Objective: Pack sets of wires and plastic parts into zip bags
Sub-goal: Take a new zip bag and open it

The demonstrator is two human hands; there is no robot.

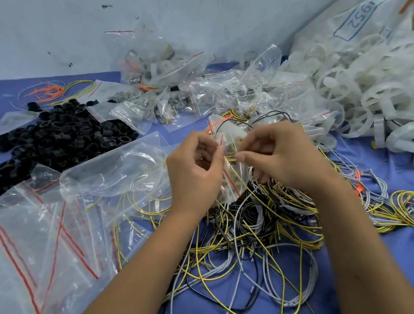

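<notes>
**Head view: both hands pinch a zip bag over the wire tangle**

Head view: the left hand [194,171] and right hand [281,155] both pinch a small zip bag [230,164], held up just above the wire tangle [257,228] on the blue table [396,243]. Yellow and orange wires stick out of the bag. Left of the tangle lie empty zip bags [39,236]; beyond those, a heap of black plastic rings [59,138]. Far right of the tangle, white plastic parts [376,92] pile high.

The zip bag [230,164] at frame centre was largely hidden behind both hands, its contents too blurred to identify. The white sack [368,23] ran off the upper right edge.
</notes>
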